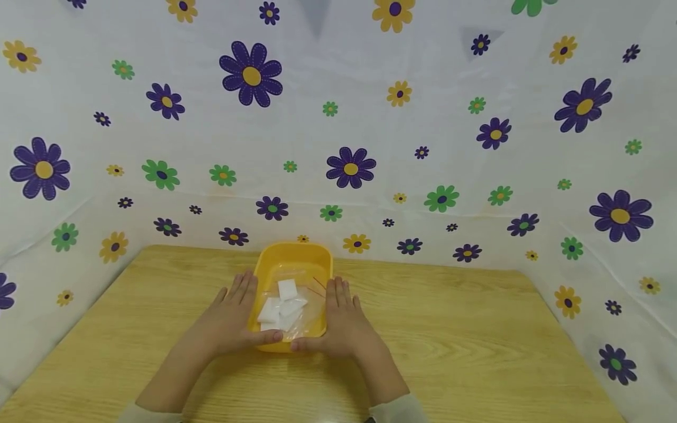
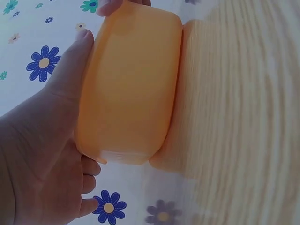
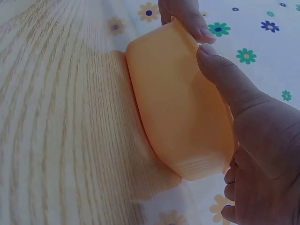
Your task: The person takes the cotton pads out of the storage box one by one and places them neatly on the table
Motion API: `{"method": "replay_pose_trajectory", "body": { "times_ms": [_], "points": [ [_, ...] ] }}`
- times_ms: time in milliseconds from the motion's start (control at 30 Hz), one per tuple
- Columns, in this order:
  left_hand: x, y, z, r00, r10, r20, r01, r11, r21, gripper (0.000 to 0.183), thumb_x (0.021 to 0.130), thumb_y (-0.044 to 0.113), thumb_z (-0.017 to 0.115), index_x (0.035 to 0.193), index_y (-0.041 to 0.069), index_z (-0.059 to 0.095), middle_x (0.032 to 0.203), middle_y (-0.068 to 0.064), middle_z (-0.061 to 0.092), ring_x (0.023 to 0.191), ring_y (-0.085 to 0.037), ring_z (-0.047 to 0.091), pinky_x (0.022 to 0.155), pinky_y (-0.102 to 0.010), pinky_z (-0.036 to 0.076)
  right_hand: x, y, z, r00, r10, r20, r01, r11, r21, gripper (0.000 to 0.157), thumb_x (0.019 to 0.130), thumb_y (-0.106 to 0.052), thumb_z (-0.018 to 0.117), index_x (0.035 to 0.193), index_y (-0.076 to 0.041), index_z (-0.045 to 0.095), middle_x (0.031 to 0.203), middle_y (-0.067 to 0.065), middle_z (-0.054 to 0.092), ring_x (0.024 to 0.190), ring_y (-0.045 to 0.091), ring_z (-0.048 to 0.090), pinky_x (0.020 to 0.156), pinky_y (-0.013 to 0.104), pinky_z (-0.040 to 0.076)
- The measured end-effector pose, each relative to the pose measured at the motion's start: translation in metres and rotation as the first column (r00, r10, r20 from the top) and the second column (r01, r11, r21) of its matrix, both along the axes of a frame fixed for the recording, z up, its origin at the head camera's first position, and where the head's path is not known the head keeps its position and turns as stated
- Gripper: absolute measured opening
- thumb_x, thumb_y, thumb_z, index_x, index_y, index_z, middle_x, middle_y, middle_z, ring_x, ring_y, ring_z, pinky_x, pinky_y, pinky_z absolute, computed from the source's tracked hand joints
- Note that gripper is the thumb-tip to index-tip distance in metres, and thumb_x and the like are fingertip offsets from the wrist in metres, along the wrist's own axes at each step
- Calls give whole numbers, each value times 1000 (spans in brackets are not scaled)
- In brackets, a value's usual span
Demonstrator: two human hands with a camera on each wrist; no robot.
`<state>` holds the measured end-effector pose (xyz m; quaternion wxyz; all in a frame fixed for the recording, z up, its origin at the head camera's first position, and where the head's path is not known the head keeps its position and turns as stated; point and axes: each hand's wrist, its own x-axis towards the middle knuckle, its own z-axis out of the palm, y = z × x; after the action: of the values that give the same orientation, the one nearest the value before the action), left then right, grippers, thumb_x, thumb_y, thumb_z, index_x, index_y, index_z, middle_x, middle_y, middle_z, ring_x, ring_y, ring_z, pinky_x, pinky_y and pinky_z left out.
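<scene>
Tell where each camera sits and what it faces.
On head: faces forward, down at yellow rectangular plastic tub; left hand, right hand, forearms show.
On left wrist: faces the tub's outer wall; left hand, right thumb show.
On right wrist: faces it too; right hand, left thumb show.
Wrist views share the tub and light wooden table.

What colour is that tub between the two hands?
The tub is plain yellow-orange, seen best in the head view.

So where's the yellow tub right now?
In the head view, the yellow tub sits on the wooden table, just left of the picture's middle, between the left hand and the right hand, with its far end by the flowery sheet.
</scene>
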<state>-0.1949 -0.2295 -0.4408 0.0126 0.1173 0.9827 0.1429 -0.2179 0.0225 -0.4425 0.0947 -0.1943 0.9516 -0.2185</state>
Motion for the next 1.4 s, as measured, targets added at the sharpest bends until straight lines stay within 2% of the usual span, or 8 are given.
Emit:
{"method": "replay_pose_trajectory", "body": {
  "times_ms": [267, 467, 533, 600, 767, 867, 1000, 1400],
  "points": [
    [2, 0, 1, 1000, -12, 2, 12, 1000, 10, 133, 74, 86, 56, 155, -9, 13, 163, -29, 6, 151, -47, 7, 119, -63, 15, 2, 2, 1, 1000, 2, 30, 0, 999, -50, 139, 65, -83, 69, 161, -7, 3, 168, 13, -5, 155, 30, 0, 123, 52, 14],
    [3, -1, 0, 1000, -2, 3, 2, 1000, 3, 133, 74, 87, 56, 156, -8, 13, 164, -28, 5, 151, -46, 7, 120, -62, 15, 0, 4, 9, 999, 2, 51, 12, 960, -280, 111, 81, -76, 61, 162, -17, 13, 169, 10, -3, 153, 38, 11, 118, 61, 25],
    [4, -1, 1, 1000, -1, 10, 1, 1000, 10, 133, 74, 86, 57, 156, -9, 13, 164, -28, 4, 151, -46, 6, 120, -62, 14, 0, 1, 14, 999, -3, 40, 19, 907, -422, 95, 89, -70, 56, 161, -17, 21, 169, 11, 5, 153, 38, 14, 118, 63, 23],
    [5, -1, 2, 1000, 3, 19, -3, 1000, 13, 133, 73, 86, 57, 156, -8, 13, 164, -27, 5, 151, -46, 6, 120, -61, 14, 1, -3, 19, 997, -9, 76, 52, 812, -582, 80, 95, -63, 53, 157, -18, 32, 167, 9, 17, 152, 34, 19, 119, 59, 24],
    [5, 1, 3, 999, 10, 34, -11, 1000, 14, 133, 73, 87, 56, 156, -7, 13, 164, -26, 5, 152, -44, 5, 121, -60, 14, 1, -11, 28, 941, 68, 330, 270, 438, -858, 54, 104, -43, 49, 149, -13, 45, 157, 9, 39, 146, 28, 36, 119, 47, 30],
    [4, 1, 4, 999, 11, 35, -12, 1000, 19, 134, 73, 88, 56, 156, -7, 12, 164, -26, 4, 152, -45, 5, 121, -60, 14, -1, -15, 29, 876, 142, 462, 407, 299, -863, 55, 106, -40, 44, 152, -9, 40, 157, 15, 37, 147, 32, 34, 120, 46, 28],
    [2, 2, 5, 999, 12, 30, -13, 1000, 20, 135, 72, 88, 55, 156, -7, 11, 164, -25, 3, 152, -44, 5, 121, -60, 14, -4, -19, 27, 814, 195, 547, 505, 225, -833, 61, 106, -41, 42, 156, -7, 32, 162, 20, 25, 151, 36, 23, 123, 47, 21],
    [1, 0, 0, 999, 19, 34, -19, 1000, 5, 136, 70, 90, 55, 157, -5, 12, 165, -24, 4, 152, -43, 5, 121, -60, 15, -31, -48, 21, 766, 233, 599, 604, 58, -795, 69, 104, -38, 46, 157, -2, 22, 163, 30, 4, 152, 43, 5, 125, 50, 7]
  ]
}}
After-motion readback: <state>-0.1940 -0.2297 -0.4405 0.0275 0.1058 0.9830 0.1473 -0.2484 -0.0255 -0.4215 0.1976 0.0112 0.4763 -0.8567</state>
